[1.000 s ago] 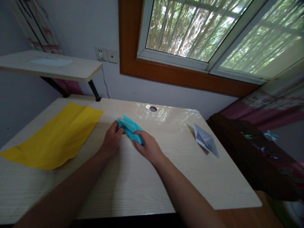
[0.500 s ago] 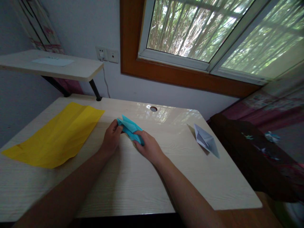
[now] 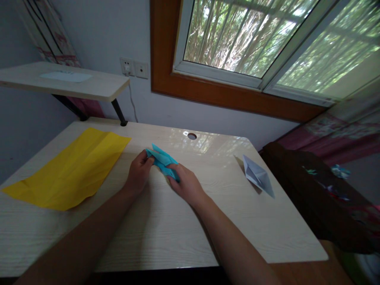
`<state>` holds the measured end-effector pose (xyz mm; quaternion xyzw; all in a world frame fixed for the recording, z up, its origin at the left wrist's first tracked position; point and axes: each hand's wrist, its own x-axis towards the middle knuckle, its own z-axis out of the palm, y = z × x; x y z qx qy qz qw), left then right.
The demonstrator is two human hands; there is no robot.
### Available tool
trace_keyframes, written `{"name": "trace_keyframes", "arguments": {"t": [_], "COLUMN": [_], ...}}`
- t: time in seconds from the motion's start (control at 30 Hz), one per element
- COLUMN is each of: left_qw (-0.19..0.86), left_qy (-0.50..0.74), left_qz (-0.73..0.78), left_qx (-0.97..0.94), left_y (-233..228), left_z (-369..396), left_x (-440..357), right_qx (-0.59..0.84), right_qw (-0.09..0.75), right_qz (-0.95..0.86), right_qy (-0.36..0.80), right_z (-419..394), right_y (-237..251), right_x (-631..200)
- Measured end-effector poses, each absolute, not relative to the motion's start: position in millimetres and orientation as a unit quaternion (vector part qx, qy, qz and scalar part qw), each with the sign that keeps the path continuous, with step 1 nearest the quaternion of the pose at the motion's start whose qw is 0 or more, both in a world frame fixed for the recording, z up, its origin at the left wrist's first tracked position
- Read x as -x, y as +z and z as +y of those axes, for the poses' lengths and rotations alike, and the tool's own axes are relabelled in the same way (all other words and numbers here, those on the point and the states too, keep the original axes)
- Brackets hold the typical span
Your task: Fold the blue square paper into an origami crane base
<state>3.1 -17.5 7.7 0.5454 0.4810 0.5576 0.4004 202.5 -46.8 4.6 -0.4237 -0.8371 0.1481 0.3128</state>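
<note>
A piece of folded blue paper (image 3: 162, 159) is held between my two hands above the middle of the table. My left hand (image 3: 140, 168) pinches its left end, thumb on the near side. At the right end my right hand (image 3: 186, 181) grips it, with the thumb lying over the paper; the fingers underneath are partly hidden. Over to the right, a folded white paper boat (image 3: 257, 174) rests on the tabletop, apart from my hands. A large yellow sheet of paper (image 3: 75, 170) with creases lies to the left of my left hand.
The pale wooden table (image 3: 178, 245) has a round cable hole (image 3: 192, 136) near its back edge. A raised shelf (image 3: 97, 88) on black legs stands at the back left, bearing a white sheet (image 3: 65, 76). Dark brown furniture (image 3: 308, 198) sits beyond the right edge.
Almost nothing differs. Both hands keep their hold on the blue paper, whose left end has shifted very slightly with my left hand.
</note>
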Motion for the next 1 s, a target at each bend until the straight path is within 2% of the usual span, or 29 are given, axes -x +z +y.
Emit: {"name": "trace_keyframes", "arguments": {"t": [0.53, 0.77, 1.0], "left_qw": [0.363, 0.420, 0.545], "left_qy": [0.585, 0.628, 0.579], "left_qz": [0.508, 0.460, 0.390], "left_qx": [-0.517, -0.466, -0.465], "left_y": [6.3, 8.8, 10.8], "left_z": [-15.6, -14.2, -14.2], "left_x": [0.4, -0.8, -3.9], "right_qx": [0.439, 0.456, 0.459], "right_qw": [0.306, 0.335, 0.374], "right_qz": [-0.835, -0.800, -0.742], "right_qy": [0.130, 0.196, 0.314], "right_z": [-48.3, -47.2, -46.5], "right_y": [11.3, 4.7, 5.7], "right_x": [-200.2, -202.1, -204.7]}}
